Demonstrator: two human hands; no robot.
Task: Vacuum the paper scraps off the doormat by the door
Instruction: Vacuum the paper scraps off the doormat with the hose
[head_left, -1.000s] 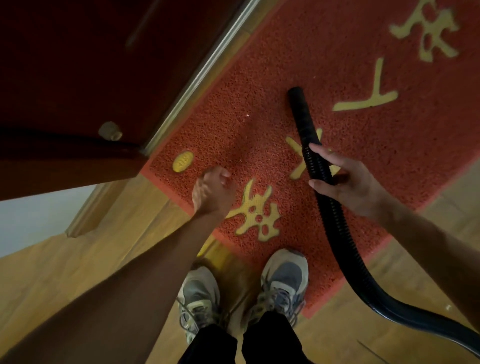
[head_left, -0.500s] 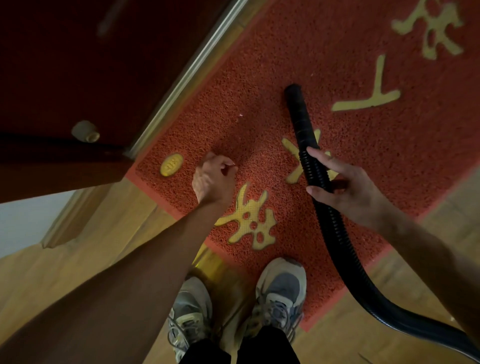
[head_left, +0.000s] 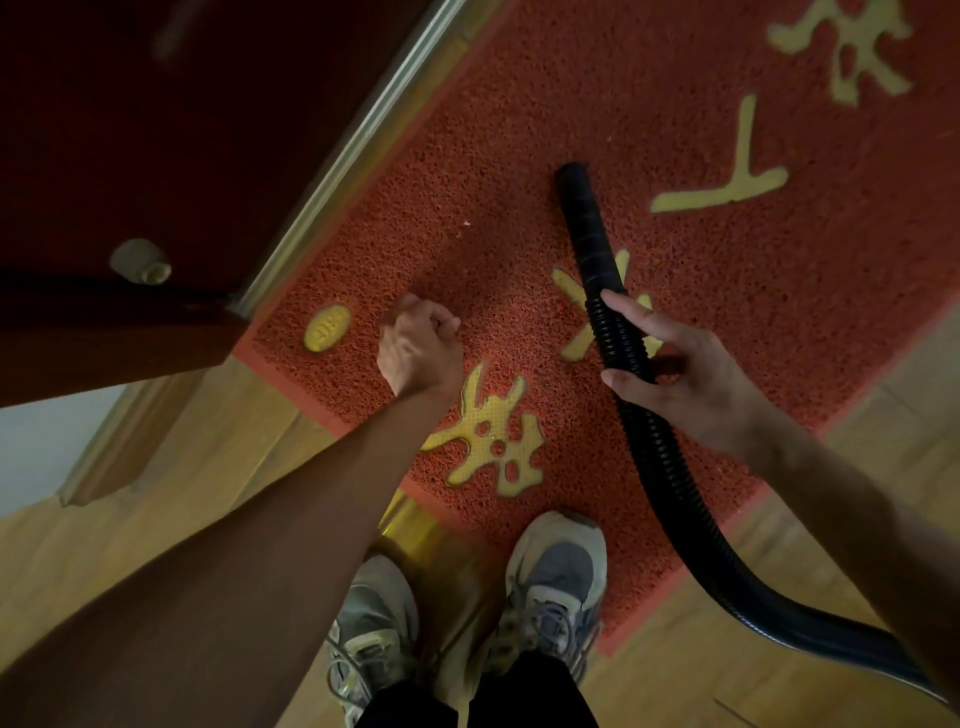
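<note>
The dark door (head_left: 156, 130) and its metal sill strip (head_left: 363, 140) close off the doormat's (head_left: 675, 93) door-side edge. A curled left hand (head_left: 421, 348) hangs over the near corner there. The black hose (head_left: 597, 249), gripped by the right hand (head_left: 691, 374), cuts across the middle. Between them the mat lies open up to a small white scrap (head_left: 466, 224). Beyond the hose it is open too. Shoes (head_left: 556, 571) block the near edge.

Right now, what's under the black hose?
The red doormat and part of a yellow symbol. The right hand grips the hose; whatever lies directly beneath it is hidden.
</note>
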